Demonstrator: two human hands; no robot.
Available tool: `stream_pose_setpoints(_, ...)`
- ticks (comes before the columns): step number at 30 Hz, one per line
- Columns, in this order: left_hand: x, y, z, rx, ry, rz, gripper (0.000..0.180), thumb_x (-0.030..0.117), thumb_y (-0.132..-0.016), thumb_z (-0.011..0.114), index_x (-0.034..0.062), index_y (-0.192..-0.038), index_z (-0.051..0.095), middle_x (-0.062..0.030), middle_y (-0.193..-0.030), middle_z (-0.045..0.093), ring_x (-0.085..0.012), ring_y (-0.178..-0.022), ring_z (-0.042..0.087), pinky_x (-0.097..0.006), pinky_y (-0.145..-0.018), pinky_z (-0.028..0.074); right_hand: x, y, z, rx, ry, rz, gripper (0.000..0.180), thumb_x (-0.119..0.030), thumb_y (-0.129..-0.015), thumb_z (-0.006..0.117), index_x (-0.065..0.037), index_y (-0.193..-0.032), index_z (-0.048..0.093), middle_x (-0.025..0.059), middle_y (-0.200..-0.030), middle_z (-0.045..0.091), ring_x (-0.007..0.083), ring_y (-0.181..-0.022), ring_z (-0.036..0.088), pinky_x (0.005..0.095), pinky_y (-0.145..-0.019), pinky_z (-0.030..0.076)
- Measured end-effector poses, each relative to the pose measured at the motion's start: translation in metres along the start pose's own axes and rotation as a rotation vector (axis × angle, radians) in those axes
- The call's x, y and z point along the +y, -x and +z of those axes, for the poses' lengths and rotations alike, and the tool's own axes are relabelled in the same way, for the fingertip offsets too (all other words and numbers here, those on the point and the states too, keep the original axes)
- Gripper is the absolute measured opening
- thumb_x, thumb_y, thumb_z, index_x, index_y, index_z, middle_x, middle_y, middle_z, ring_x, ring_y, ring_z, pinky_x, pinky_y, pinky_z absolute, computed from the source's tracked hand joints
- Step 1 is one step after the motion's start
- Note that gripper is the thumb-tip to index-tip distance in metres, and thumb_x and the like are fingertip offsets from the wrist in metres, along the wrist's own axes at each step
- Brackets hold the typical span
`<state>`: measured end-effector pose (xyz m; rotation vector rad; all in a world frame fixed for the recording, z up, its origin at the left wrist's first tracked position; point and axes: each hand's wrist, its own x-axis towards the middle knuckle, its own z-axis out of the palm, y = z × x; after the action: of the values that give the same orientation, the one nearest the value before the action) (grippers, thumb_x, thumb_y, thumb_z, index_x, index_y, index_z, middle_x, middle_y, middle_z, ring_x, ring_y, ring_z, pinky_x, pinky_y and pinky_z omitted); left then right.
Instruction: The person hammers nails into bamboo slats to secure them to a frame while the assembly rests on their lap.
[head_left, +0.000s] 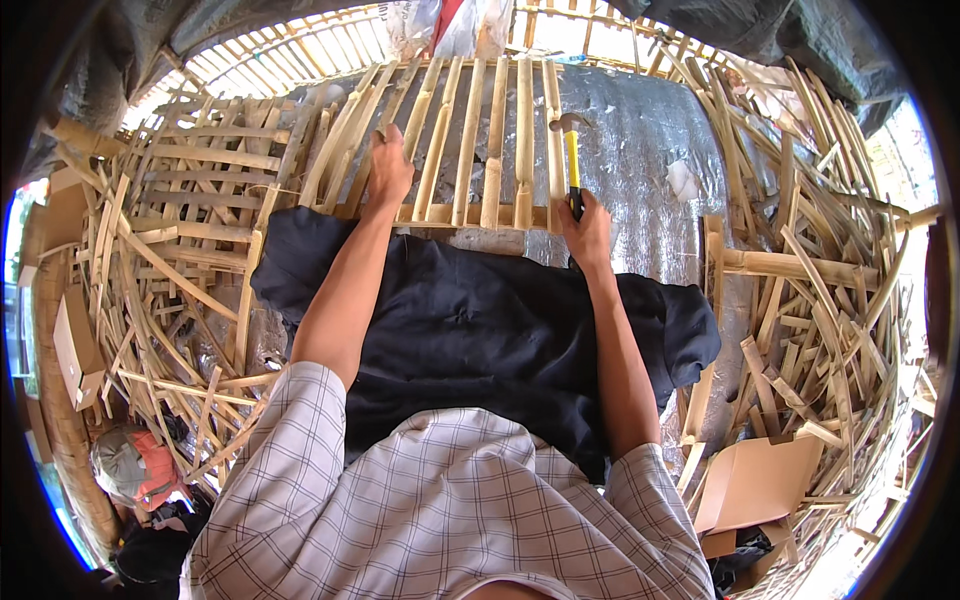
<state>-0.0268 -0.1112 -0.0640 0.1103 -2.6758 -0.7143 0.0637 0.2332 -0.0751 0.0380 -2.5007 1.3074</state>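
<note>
Silvery sheet (640, 130), bamboo piles (835, 330) at 3 and 9 o'clock, slatted bamboo frame (495, 150) at 12.
Frame pale tan, long near-parallel strips (525, 150) across crosspiece (508, 216), lower ends uneven. Left hand (390, 172) at 11 o'clock, curled over strips, can't tell if pinching one; right hand (588, 234) at 1 o'clock, wrapped round black-and-yellow hammer (573, 158).
</note>
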Motion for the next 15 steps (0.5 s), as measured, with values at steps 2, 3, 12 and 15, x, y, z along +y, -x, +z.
stream_pose_setpoints(2, 0.010, 0.001, -0.003, -0.019, -0.128, 0.017, 0.046, -0.012, -0.080, 0.069, -0.0014, -0.120, 0.049, -0.0320, -0.122, 0.053, -0.0516, -0.098, 0.066, -0.054, -0.078, 0.060, 0.002, 0.000, 0.001, -0.007, 0.015, 0.015, 0.027, -0.021, -0.091, 0.075, 0.003, -0.093, 0.063, 0.0229, -0.075, 0.066, 0.0445, -0.070, 0.067, 0.0458, -0.062, 0.050)
stream_pose_setpoints(3, 0.016, 0.004, -0.004, 0.008, -0.201, 0.040, 0.045, -0.010, -0.080, 0.070, -0.0007, -0.120, 0.050, -0.0310, -0.124, 0.053, -0.0509, -0.097, 0.067, -0.054, -0.079, 0.060, 0.004, -0.001, 0.001, -0.020, 0.021, 0.035, 0.028, -0.021, -0.091, 0.075, 0.003, -0.092, 0.063, 0.0233, -0.075, 0.067, 0.0450, -0.071, 0.067, 0.0459, -0.063, 0.050)
stream_pose_setpoints(12, 0.058, 0.006, -0.023, 0.009, -0.537, 0.369, 0.039, -0.002, -0.083, 0.067, 0.0049, -0.120, 0.055, -0.0174, -0.121, 0.061, -0.0345, -0.110, 0.067, -0.055, -0.087, 0.055, 0.007, -0.008, 0.013, -0.003, 0.032, 0.011, 0.029, -0.021, -0.090, 0.075, 0.005, -0.093, 0.063, 0.0302, -0.086, 0.068, 0.0515, -0.087, 0.066, 0.0530, -0.071, 0.052)
stream_pose_setpoints(15, 0.095, 0.004, -0.045, -0.142, -0.444, 0.552, 0.048, -0.006, -0.085, 0.058, 0.0043, -0.132, 0.054, -0.0189, -0.120, 0.062, -0.0365, -0.101, 0.070, -0.057, -0.086, 0.054, 0.008, -0.009, 0.018, -0.004, 0.018, 0.024, 0.029, -0.021, -0.089, 0.074, 0.005, -0.095, 0.064, 0.0312, -0.088, 0.068, 0.0521, -0.089, 0.066, 0.0543, -0.073, 0.052)
